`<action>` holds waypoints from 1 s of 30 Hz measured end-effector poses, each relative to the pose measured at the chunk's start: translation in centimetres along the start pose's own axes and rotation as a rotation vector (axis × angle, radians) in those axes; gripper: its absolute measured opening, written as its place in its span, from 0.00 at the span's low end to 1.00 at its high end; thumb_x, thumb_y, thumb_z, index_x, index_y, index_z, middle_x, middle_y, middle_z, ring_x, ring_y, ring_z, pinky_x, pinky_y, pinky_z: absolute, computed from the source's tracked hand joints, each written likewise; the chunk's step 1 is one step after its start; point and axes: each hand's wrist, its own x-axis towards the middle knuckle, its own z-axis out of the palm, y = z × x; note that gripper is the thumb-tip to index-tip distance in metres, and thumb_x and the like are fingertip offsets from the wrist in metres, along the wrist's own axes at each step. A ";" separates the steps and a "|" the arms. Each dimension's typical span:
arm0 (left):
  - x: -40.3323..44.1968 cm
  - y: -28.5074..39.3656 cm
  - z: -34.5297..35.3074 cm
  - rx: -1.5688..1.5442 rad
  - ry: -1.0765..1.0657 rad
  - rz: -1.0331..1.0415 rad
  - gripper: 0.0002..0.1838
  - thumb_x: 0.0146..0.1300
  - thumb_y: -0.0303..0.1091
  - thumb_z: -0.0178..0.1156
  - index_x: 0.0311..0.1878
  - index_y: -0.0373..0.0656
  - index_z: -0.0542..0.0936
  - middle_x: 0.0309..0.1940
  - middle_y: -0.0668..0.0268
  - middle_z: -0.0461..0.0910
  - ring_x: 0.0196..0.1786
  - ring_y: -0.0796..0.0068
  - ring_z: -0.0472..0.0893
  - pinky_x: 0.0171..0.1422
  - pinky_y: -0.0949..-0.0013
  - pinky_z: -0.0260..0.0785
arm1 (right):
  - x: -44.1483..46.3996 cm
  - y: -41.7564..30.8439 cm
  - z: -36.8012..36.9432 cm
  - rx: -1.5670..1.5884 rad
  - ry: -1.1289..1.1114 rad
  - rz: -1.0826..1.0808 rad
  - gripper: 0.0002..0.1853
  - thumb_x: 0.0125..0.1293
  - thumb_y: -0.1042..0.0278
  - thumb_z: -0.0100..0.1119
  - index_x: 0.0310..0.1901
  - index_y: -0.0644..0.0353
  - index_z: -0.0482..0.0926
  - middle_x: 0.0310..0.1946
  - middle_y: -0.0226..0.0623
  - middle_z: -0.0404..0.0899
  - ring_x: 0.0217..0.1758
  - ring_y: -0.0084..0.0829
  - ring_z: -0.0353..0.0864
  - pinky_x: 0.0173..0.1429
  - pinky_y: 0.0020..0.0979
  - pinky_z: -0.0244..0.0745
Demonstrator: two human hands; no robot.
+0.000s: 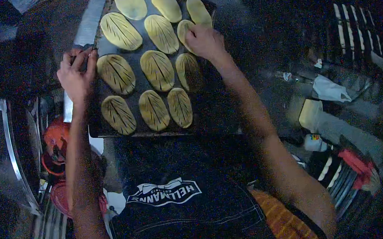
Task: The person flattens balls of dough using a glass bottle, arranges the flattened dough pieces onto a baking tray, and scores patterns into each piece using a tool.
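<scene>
A dark baking tray (164, 133) lies in front of me with several flat oval pieces of dough on it in rows. The nearer pieces, such as one oval dough piece (153, 110), carry dark slanting cuts. At the far end an uncut dough piece (130, 2) has a smooth top. My left hand (75, 76) is closed at the tray's left edge, fingers bent over the rim. Over a dough piece (184, 31) on the right side is my right hand (205, 41), fingers closed together; anything in them is hidden.
To the right lie a white cloth or bag (329, 88), a pale yellow block (310, 113) and a rack with light strips (354, 30). Red containers (61, 198) stand at lower left beside a metal-edged surface (10, 140). My dark apron (174, 216) is below the tray.
</scene>
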 end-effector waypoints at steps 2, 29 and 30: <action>0.3 0.0 -0.2 0.035 -0.005 -0.013 0.12 0.61 0.45 0.64 0.42 0.50 0.88 0.41 0.66 0.79 0.41 0.67 0.77 0.46 0.66 0.66 | 0.6 -0.5 0.0 -0.001 0.060 -0.006 0.18 0.65 0.51 0.48 0.36 0.57 0.80 0.32 0.44 0.84 0.33 0.53 0.81 0.36 0.49 0.72; 0.5 3.2 -2.5 -0.127 0.013 -0.034 0.12 0.60 0.44 0.66 0.37 0.46 0.88 0.35 0.66 0.79 0.35 0.66 0.78 0.40 0.67 0.70 | -8.9 2.3 -4.3 0.009 -0.018 -0.013 0.15 0.64 0.54 0.50 0.34 0.57 0.78 0.29 0.45 0.83 0.30 0.54 0.79 0.34 0.49 0.71; 0.3 3.1 -2.5 -0.131 0.020 -0.020 0.12 0.59 0.44 0.66 0.37 0.46 0.88 0.35 0.66 0.80 0.35 0.66 0.78 0.40 0.67 0.70 | -9.6 2.3 -4.4 0.003 -0.054 -0.009 0.15 0.64 0.54 0.50 0.34 0.58 0.78 0.29 0.45 0.83 0.30 0.54 0.79 0.34 0.49 0.71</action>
